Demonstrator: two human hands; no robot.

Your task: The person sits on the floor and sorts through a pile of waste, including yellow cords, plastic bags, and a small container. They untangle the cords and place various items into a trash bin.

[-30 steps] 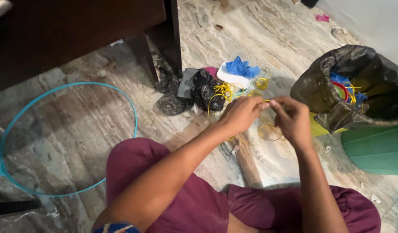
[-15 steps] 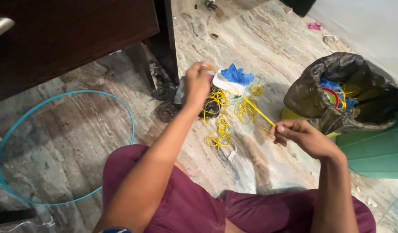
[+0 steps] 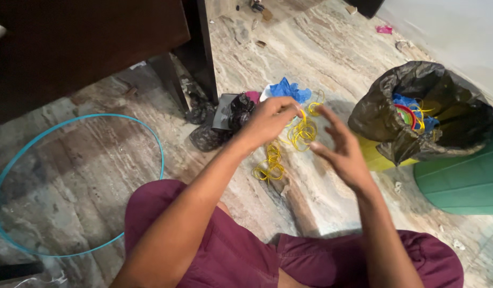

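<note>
Above a marble-patterned floor [image 3: 332, 58], seen from the head camera, a seated person in maroon trousers [image 3: 241, 256] works with both hands over loose yellow rubber bands. Left hand [image 3: 267, 121]: fingers curled, pinching a tangle of yellow bands [image 3: 302, 132] that hangs just below it. Right hand [image 3: 340, 146]: fingers spread and nearly flat, close beside the tangle; whether it touches a strand cannot be told. A second small cluster of yellow bands [image 3: 269, 169] lies on the floor below the left hand, apart from both hands.

Progress, as a judgement: some bands are gathered in the hand, others remain scattered, so the handling appears partly done.

Surroundings: a black bag-lined bin [image 3: 417, 114] to the right holds coloured scraps and yellow strands; a green container [image 3: 462, 178] stands beside it. Blue crumpled material [image 3: 289, 89] and a dark crumpled bag [image 3: 225, 120] lie beyond the hands. A teal hoop [image 3: 150, 133] rests on the floor at left, near dark wooden furniture [image 3: 86, 48].
</note>
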